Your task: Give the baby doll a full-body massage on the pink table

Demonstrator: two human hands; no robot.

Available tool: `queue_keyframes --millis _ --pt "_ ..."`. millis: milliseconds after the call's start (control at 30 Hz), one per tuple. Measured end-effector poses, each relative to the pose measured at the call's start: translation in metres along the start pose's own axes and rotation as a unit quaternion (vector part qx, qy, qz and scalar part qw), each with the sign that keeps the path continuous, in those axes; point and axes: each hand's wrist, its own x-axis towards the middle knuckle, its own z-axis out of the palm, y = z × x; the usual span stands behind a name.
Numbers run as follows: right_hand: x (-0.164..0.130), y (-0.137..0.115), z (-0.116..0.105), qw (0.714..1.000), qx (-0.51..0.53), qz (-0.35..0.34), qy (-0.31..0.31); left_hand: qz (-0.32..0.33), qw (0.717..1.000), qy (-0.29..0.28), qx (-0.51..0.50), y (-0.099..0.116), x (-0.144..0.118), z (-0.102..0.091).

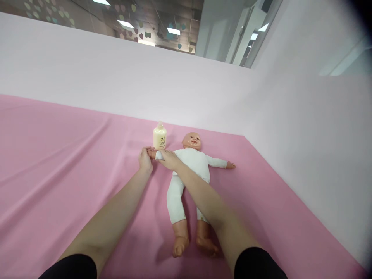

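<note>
A baby doll point(193, 162) with a white cloth body lies on its back on the pink sheet, its head toward the wall. My left hand point(145, 159) is closed round the doll's hand at the left. Farther up the same arm, my right hand point(169, 159) grips the white sleeve, its fingers over the cloth. Just behind my hands stands an upright bottle point(159, 137) of pale yellow liquid with a clear top. The doll's other arm stretches out to the right, and my right forearm covers part of its body and one leg.
The pink sheet point(72, 162) has long creases at the left. A white wall point(122, 77) rises behind the doll, and another wall point(314, 128) stands at the right. Above is a window point(162, 23) with heart-shaped stickers.
</note>
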Motion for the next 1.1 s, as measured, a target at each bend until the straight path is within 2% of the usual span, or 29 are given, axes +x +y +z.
queue_keyframes --millis 300,467,633,800,1100 --pt "-0.003 -0.003 -0.004 1.0 0.004 0.005 -0.004 -0.069 0.996 0.003 -0.059 0.001 0.003 -0.002" --pt "-0.001 0.0 -0.002 1.0 0.013 0.012 0.009 -0.1 0.99 -0.06 -0.084 0.0 -0.003 0.003" --pt "0.001 0.001 -0.001 1.0 0.007 0.019 0.009 -0.061 0.985 -0.142 -0.072 -0.007 -0.011 0.007" --pt "0.001 0.001 -0.001 0.999 -0.007 0.034 0.008 -0.098 0.975 -0.195 -0.038 -0.008 -0.015 0.009" --pt "-0.001 -0.001 -0.003 1.0 -0.001 0.024 0.01 -0.128 0.978 -0.154 -0.063 -0.006 -0.011 0.01"
